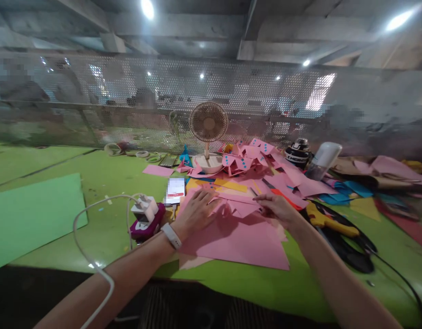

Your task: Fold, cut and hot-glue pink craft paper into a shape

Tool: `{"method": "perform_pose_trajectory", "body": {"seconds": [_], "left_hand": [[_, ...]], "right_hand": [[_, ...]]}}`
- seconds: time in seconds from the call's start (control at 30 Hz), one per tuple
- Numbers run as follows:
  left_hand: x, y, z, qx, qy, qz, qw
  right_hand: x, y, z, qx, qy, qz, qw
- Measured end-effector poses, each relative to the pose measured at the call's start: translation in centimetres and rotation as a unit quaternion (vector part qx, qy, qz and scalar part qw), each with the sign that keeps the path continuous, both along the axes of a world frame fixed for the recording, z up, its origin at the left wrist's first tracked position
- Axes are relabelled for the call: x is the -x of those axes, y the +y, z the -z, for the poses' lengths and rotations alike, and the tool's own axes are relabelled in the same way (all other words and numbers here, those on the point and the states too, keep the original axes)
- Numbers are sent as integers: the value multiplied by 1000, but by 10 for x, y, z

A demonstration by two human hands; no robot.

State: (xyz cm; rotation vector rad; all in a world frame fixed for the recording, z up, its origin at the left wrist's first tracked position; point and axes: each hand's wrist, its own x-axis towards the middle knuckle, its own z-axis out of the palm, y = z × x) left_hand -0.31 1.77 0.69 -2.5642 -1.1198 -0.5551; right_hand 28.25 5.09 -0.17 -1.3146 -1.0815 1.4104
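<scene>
My left hand (199,211) lies flat, fingers stretched out, on the left part of a folded pink paper piece (240,207). At that piece's right end, my right hand (277,209) has thumb and fingers pinched together on its edge. The folded piece has a straight upper edge and pointed flaps hanging below. Beneath both hands is a larger flat pink sheet (234,244). Dark slim strips show just past my right fingers, too small to name. A wristband (171,236) is around my left wrist.
A small fan (208,122) stands behind a heap of pink paper shapes (254,157). Left are a phone (176,191), a charger (145,208) on a purple block and a loose white cable. Right lies a yellow glue gun (330,220) with its cord; green sheets (39,214) lie far left.
</scene>
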Motion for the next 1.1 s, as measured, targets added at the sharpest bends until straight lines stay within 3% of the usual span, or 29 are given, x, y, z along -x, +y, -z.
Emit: {"method": "perform_pose_trajectory", "body": {"seconds": [0.3,0.53,0.6,0.73,0.9,1.0,1.1], "left_hand": [[1,2,1,-53,-7,8,999],[-2,0,5,37,29,16,999],[-2,0,7,51,34,29,998],[-3,0,9,71,30,38,996],[-7,-7,4,101,26,47,993],[-9,-11,2,108,18,78,991],[-11,-11,3,96,23,79,992]], "right_hand": [[-5,-1,-1,-30,-28,-27,999],[-9,1,1,-96,-160,-47,981],[-10,2,1,-159,-223,-23,961],[-2,-3,2,-320,-344,20,883],[24,-20,3,-349,-341,-109,866],[36,-27,2,-326,-392,-198,837],[39,-28,0,-290,-423,-242,824]]}}
